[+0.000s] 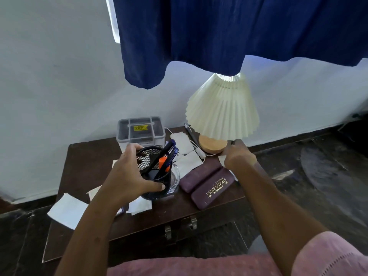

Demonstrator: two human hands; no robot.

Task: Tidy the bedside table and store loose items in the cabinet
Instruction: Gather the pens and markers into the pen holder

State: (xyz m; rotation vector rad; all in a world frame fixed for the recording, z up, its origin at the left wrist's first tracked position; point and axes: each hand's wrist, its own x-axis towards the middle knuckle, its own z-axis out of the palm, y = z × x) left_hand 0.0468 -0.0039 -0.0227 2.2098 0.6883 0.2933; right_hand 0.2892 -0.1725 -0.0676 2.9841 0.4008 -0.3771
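Observation:
My left hand (129,176) grips a black mesh pen holder (147,158) with several pens (169,156) in it, held just above the dark wooden bedside table (89,158). My right hand (239,158) is curled next to the lamp's wooden base (212,145); a slim dark tip, seemingly a pen (232,142), sticks out of its fingers. White paper scraps (67,210) lie scattered over the top. Two purple spectacle cases (211,189) lie side by side at the front right. Below the top are the cabinet doors with metal handles (168,232).
A grey plastic box (141,130) stands at the back by the wall. A pleated cream lamp (223,110) stands back right, with another pen (189,130) and a white cord beside it. A clear glass dish (176,179) sits behind the holder. A blue curtain (219,26) hangs overhead.

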